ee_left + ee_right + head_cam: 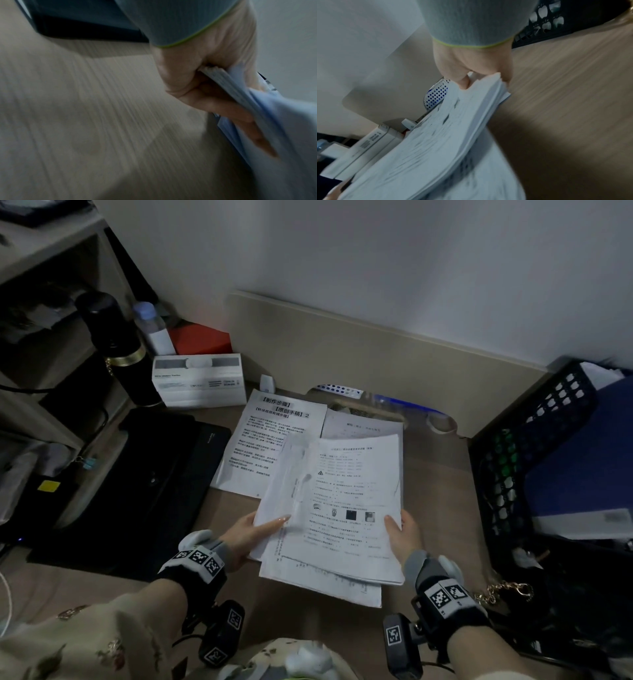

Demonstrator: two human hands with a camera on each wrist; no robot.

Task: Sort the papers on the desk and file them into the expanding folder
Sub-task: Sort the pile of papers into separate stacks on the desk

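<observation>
Both hands are gripping the stack (337, 508) btwn them: left hand (245, 537) pinching its left edge, right hand (406, 534) pinching the right, above the desk (435, 484).

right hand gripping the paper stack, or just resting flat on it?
Yes, gripping: the right hand pinches the paper stack at its edge, thumb on top.

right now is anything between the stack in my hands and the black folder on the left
Nothing visible. Both the left hand and right hand grip the paper stack; only bare desk separates it from the closed black expanding folder.
</observation>
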